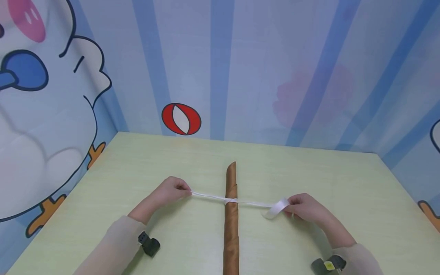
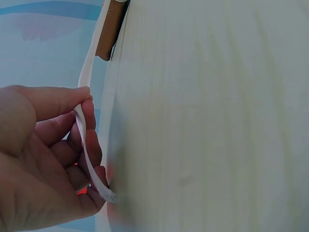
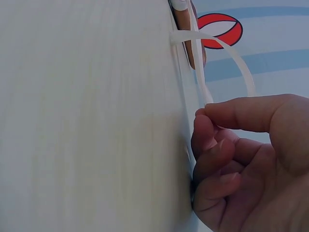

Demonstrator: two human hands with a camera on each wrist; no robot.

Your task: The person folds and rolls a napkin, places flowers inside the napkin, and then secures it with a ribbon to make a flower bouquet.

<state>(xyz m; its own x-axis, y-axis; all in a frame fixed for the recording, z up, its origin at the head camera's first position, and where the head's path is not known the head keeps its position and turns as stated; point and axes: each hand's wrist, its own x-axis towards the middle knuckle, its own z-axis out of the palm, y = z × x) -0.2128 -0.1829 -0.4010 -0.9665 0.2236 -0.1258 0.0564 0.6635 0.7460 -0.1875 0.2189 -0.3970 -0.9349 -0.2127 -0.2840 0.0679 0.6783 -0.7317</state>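
Note:
A long brown roll (image 1: 231,225), wrapped in a spiral and pointed at its far end, lies lengthwise on the table. Around it runs a white ribbon (image 1: 209,196), drawn out to both sides. My left hand (image 1: 170,191) pinches the ribbon between thumb and forefinger; in the left wrist view a short tail (image 2: 91,164) hangs past the fingers. On the other side my right hand (image 1: 306,206) pinches the ribbon too, and a loose loop (image 1: 276,209) curls beside its fingertips. Whether the ribbon is knotted at the roll is too small to tell.
The pale green table (image 1: 154,160) meets a blue striped backdrop (image 1: 254,68) with cartoon figures at its back edge. Small dark cameras (image 1: 149,244) sit at both sleeve cuffs.

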